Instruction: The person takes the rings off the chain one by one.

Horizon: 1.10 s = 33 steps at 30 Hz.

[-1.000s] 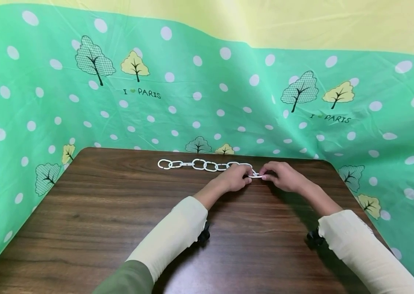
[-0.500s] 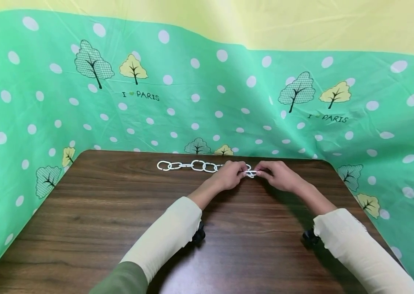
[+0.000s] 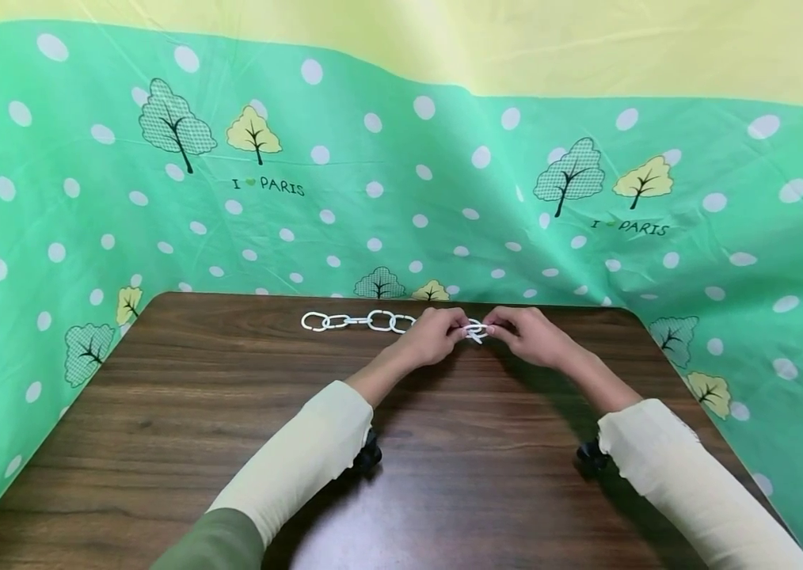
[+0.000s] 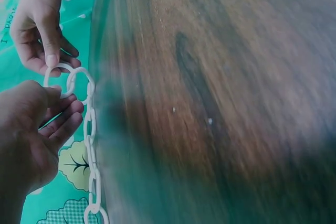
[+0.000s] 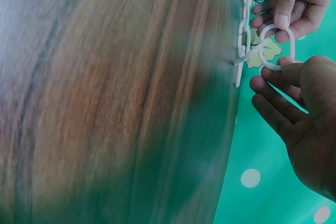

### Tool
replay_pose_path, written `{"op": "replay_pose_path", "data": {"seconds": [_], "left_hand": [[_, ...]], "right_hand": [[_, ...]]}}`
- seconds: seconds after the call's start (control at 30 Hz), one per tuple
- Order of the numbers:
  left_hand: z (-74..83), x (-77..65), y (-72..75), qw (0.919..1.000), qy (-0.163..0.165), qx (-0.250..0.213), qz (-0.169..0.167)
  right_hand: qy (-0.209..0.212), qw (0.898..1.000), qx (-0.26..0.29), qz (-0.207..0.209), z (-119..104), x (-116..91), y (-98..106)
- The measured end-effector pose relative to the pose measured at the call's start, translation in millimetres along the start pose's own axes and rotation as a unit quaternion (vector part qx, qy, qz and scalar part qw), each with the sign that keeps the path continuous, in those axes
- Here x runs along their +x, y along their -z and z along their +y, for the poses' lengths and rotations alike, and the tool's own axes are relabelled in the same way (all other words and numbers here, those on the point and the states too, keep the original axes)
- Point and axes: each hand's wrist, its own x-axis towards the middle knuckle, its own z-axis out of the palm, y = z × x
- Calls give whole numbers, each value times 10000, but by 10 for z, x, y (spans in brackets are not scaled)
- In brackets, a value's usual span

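A white plastic chain (image 3: 357, 321) lies in a line near the far edge of the table, its right part hidden behind my left hand (image 3: 437, 336). Between my hands an end link (image 5: 293, 48) is pinched, thumb and fingers of the left on one side, my right hand (image 3: 537, 339) on the other. A neighbouring link (image 5: 251, 55) hangs through that end link in the right wrist view. From there the rest of the chain trails along the table edge in the left wrist view. Whether the end link has a gap is hidden by the fingertips.
The brown wood-grain table (image 3: 230, 427) fills the lower part of the head view. Behind and beside it hangs a green cloth (image 3: 344, 190) with white dots and printed trees, close to where both hands are.
Both hands have shifted slightly left and raised the end link a little, with the neighbouring link now hanging from it. The left part of the chain stays about where it was.
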Motion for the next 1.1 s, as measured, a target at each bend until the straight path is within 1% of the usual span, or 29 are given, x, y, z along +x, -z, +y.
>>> {"op": "replay_pose_path", "data": {"seconds": [0.03, 0.1, 0.17, 0.2, 0.27, 0.33, 0.4, 0.5, 0.63, 0.7, 0.8, 0.87, 0.93, 1.1], "left_hand": [[-53, 18, -25, 10000, 7, -20, 3], [-108, -10, -18, 9999, -104, -65, 67], [28, -116, 137, 9998, -41, -185, 1], [12, -117, 145, 9994, -51, -328, -27], [108, -213, 244, 9991, -75, -415, 33], [301, -329, 421, 9988, 63, -481, -43], [320, -373, 459, 9985, 79, -543, 28], [293, -402, 488, 9983, 110, -561, 118], [196, -410, 522, 9979, 38, -617, 177], [-52, -330, 419, 9977, -134, -609, 283], [-103, -330, 434, 9976, -109, -616, 299], [-103, -360, 458, 9972, -102, -659, 338], [110, -478, 608, 9970, 64, -731, 257], [147, -586, 695, 9969, 144, -716, 307]], "right_hand": [[9, 10000, 20, 2, -13, 6, -2], [8, 10000, 58, 2, -38, 16, -8], [47, 10000, 72, 25, -65, 26, -14], [54, 9999, 91, 30, -79, 30, -18], [64, 9999, 118, 28, -108, 43, -23], [59, 9999, 138, 18, -141, 57, -26], [55, 9998, 172, -10, -172, 77, -28], [98, 9998, 151, -7, -219, 113, -31], [210, 9997, 121, 68, -277, 158, -33], [265, 9995, 137, 100, -304, 179, -37], [295, 9993, 195, 99, -344, 205, -47], [307, 9992, 223, 90, -369, 223, -62], [297, 9992, 244, 80, -396, 240, -79], [209, 9993, 310, 81, -477, 278, -117]]}}
